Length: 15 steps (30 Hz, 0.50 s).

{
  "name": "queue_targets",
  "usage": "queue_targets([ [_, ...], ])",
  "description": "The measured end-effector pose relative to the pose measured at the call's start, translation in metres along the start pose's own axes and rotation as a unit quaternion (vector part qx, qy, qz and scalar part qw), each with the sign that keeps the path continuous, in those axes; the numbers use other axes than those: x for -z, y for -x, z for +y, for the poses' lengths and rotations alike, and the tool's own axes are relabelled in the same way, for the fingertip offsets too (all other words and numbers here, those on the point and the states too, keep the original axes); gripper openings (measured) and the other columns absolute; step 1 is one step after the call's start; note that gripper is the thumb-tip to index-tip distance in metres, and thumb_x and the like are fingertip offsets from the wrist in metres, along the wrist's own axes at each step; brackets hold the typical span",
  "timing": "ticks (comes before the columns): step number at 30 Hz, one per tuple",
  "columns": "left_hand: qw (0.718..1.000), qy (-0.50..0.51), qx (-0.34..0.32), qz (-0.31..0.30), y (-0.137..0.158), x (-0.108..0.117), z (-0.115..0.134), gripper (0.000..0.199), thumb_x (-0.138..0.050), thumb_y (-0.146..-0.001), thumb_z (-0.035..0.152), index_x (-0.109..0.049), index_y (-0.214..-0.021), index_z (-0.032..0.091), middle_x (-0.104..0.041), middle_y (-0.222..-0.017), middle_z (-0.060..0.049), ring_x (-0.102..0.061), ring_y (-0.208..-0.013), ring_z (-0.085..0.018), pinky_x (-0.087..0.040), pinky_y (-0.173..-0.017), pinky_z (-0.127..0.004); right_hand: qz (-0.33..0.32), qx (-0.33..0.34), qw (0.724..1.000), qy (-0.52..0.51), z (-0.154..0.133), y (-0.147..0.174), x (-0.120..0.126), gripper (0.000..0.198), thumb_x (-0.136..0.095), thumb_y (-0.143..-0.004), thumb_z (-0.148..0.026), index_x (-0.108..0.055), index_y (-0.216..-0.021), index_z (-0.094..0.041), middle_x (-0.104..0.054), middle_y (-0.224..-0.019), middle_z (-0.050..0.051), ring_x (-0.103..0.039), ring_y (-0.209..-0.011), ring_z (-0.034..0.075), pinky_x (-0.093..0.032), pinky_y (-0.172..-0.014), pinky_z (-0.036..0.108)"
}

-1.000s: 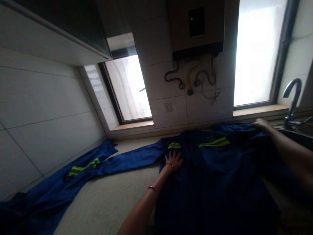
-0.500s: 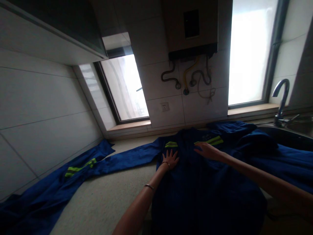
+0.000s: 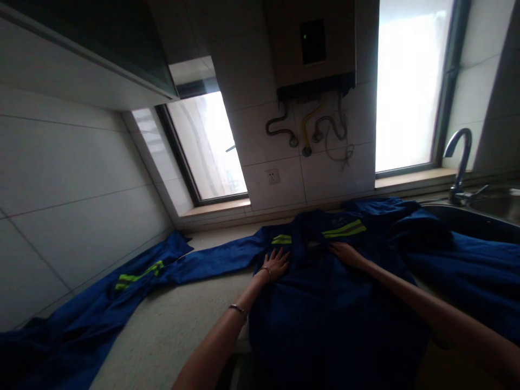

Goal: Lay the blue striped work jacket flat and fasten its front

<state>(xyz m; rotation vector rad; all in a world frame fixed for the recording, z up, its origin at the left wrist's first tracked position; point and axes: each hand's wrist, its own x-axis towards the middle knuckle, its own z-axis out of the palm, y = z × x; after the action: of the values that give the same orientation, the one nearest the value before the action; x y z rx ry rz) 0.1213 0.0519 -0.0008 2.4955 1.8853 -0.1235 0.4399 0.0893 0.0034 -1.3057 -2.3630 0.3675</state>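
A dark blue work jacket (image 3: 300,309) with yellow-green reflective stripes lies spread front up over the counter, its lower part hanging over the near edge. My left hand (image 3: 278,264) rests flat on the chest below the short stripe, fingers spread. Below the longer chest stripe, my right hand (image 3: 348,254) has its fingers closed on the front edge of the jacket; the fingertips are partly hidden. A small gap shows in the front opening beside them. One sleeve (image 3: 227,257) stretches to the left along the counter.
More blue striped clothing (image 3: 93,309) lies on the left counter (image 3: 170,325). At right, blue cloth reaches the sink (image 3: 495,221) with its curved tap (image 3: 463,157). A water heater (image 3: 312,49) with pipes hangs on the tiled wall between two windows, above a socket (image 3: 272,176).
My right hand has moved down off the long stripe to the jacket's front edge, where a gap has opened. My left hand stays flat on the chest. The view has shifted slightly.
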Motion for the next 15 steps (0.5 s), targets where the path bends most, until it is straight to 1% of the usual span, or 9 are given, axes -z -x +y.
queue_targets([
  [2,1.0,-0.002,-0.002,-0.003,0.0,0.0,0.0,0.052,-0.019,-0.091,0.048,-0.013,-0.141,0.038,-0.008,-0.15,0.0,-0.003,-0.136,-0.029,-0.013,-0.103,-0.057,0.027,0.009,0.997,-0.072,0.002,0.006,0.008,0.05,-0.035,-0.086,-0.05,-0.057,-0.118,-0.018,-0.058,-0.118,0.009,-0.05,-0.111,0.026,-0.039,-0.095,0.042],
  [5,1.0,0.004,0.004,-0.002,-0.001,-0.001,0.0,0.052,-0.02,-0.091,0.049,-0.012,-0.141,0.039,-0.008,-0.15,0.001,-0.004,-0.136,-0.029,-0.012,-0.104,-0.057,0.091,-0.011,0.98,-0.176,-0.004,0.022,0.023,0.053,-0.041,-0.081,-0.052,-0.057,-0.117,-0.017,-0.061,-0.114,0.008,-0.055,-0.106,0.026,-0.042,-0.093,0.041],
  [7,1.0,0.012,0.01,0.001,-0.001,-0.001,0.0,0.052,-0.02,-0.09,0.051,-0.013,-0.14,0.04,-0.009,-0.15,0.002,-0.005,-0.136,-0.029,-0.012,-0.104,-0.057,0.137,-0.024,0.949,-0.284,-0.011,0.048,0.037,0.054,-0.051,-0.074,-0.053,-0.059,-0.113,-0.017,-0.063,-0.11,0.009,-0.057,-0.102,0.027,-0.045,-0.091,0.041],
  [8,1.0,0.015,0.01,0.003,-0.001,-0.001,-0.001,0.052,-0.02,-0.09,0.051,-0.014,-0.14,0.04,-0.009,-0.15,0.002,-0.005,-0.136,-0.029,-0.012,-0.104,-0.056,0.145,-0.034,0.93,-0.336,-0.014,0.067,0.043,0.053,-0.055,-0.071,-0.054,-0.061,-0.11,-0.018,-0.064,-0.107,0.009,-0.059,-0.098,0.028,-0.047,-0.088,0.041],
  [10,1.0,0.02,0.012,0.002,-0.002,-0.002,-0.001,0.052,-0.02,-0.089,0.051,-0.015,-0.14,0.04,-0.009,-0.15,0.002,-0.005,-0.136,-0.029,-0.012,-0.104,-0.056,0.122,-0.079,0.9,-0.411,-0.012,0.117,0.051,0.045,-0.056,-0.072,-0.055,-0.064,-0.104,-0.025,-0.067,-0.097,0.007,-0.064,-0.086,0.027,-0.052,-0.08,0.04],
  [11,1.0,0.02,0.015,0.001,-0.002,-0.002,-0.001,0.052,-0.021,-0.089,0.051,-0.015,-0.14,0.04,-0.009,-0.15,0.003,-0.005,-0.136,-0.029,-0.011,-0.104,-0.056,0.098,-0.119,0.889,-0.43,-0.008,0.146,0.051,0.039,-0.054,-0.072,-0.056,-0.066,-0.098,-0.03,-0.068,-0.093,0.006,-0.065,-0.081,0.026,-0.053,-0.076,0.04],
  [12,1.0,0.019,0.019,0.0,-0.003,-0.002,-0.001,0.052,-0.021,-0.089,0.051,-0.015,-0.14,0.041,-0.009,-0.15,0.003,-0.005,-0.136,-0.029,-0.011,-0.104,-0.056,0.078,-0.17,0.882,-0.432,0.0,0.176,0.047,0.034,-0.053,-0.071,-0.059,-0.069,-0.086,-0.033,-0.069,-0.088,0.005,-0.066,-0.076,0.026,-0.054,-0.071,0.039],
  [14,1.0,0.015,0.026,0.003,-0.003,-0.002,0.0,0.052,-0.022,-0.089,0.05,-0.015,-0.14,0.041,-0.01,-0.15,0.004,-0.005,-0.136,-0.029,-0.012,-0.105,-0.056,-0.002,-0.253,0.87,-0.424,0.02,0.235,0.028,0.036,-0.05,-0.066,-0.067,-0.068,-0.061,-0.036,-0.066,-0.069,0.009,-0.065,-0.063,0.026,-0.053,-0.059,0.038],
  [15,1.0,0.014,0.028,0.005,-0.003,-0.002,0.001,0.052,-0.022,-0.089,0.05,-0.015,-0.14,0.041,-0.011,-0.15,0.004,-0.006,-0.136,-0.029,-0.012,-0.105,-0.056,-0.024,-0.301,0.863,-0.405,0.03,0.26,0.015,0.035,-0.052,-0.059,-0.07,-0.065,-0.054,-0.037,-0.064,-0.062,0.011,-0.064,-0.057,0.027,-0.051,-0.052,0.038],
])
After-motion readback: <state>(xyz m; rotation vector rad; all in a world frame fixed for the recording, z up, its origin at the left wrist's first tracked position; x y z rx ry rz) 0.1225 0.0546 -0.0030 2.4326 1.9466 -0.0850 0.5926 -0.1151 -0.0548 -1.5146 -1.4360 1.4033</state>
